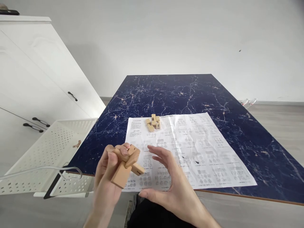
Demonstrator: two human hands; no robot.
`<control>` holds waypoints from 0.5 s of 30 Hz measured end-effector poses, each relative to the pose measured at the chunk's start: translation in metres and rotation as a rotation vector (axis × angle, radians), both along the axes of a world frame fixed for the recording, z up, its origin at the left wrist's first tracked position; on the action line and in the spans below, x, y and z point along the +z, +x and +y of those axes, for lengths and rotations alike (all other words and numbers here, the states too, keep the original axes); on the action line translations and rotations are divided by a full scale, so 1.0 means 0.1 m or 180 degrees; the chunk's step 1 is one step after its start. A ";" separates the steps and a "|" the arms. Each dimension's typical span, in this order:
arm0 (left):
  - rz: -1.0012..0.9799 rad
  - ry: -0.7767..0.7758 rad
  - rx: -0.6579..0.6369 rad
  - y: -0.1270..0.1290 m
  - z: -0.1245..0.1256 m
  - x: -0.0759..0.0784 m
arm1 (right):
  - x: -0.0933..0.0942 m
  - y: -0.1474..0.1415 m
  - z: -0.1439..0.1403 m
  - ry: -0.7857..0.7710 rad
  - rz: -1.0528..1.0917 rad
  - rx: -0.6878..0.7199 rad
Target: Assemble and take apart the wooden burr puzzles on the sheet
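Note:
My left hand (106, 171) is closed around a partly joined wooden burr puzzle (125, 167), made of light notched blocks that cross one another. Dark marks show on two of its block ends. To the right of it, my right hand (166, 177) is held open, thumb and fingers apart, with nothing between them. Farther back, several notched wooden puzzle pieces (154, 123) lie in a small cluster on a printed instruction sheet (190, 136). One of those pieces carries dark characters.
The creased sheet lies on a dark blue marble-patterned table (171, 91). Left of the table stands a white perforated basket (45, 148) with a small wooden object (77, 144) in it, and a white cable (47, 168) crosses it. A white cabinet (47, 69) stands behind.

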State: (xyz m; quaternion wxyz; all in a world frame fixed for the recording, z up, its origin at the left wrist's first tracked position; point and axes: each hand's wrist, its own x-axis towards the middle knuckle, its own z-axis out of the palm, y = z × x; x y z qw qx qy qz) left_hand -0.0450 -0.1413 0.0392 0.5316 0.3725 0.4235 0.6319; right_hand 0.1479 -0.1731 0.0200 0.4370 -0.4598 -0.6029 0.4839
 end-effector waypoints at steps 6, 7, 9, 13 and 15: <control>0.0175 0.0098 -0.0427 0.27 -0.12 0.03 | 0.16 -0.13 0.04 -0.0014 0.0541 0.0281; 0.0194 0.0111 -0.0458 0.30 -0.13 0.03 | 0.19 -0.15 0.05 -0.0016 0.0635 0.0291; 0.0196 0.0149 -0.0523 0.32 -0.15 0.03 | 0.22 -0.17 0.06 -0.0040 0.0689 0.0255; 0.0168 0.0182 -0.0613 0.31 -0.15 0.00 | 0.19 -0.16 0.05 -0.0089 0.0586 0.0122; 0.0235 0.0158 -0.0589 0.29 -0.13 -0.04 | 0.15 -0.13 0.05 -0.0091 0.0525 0.0076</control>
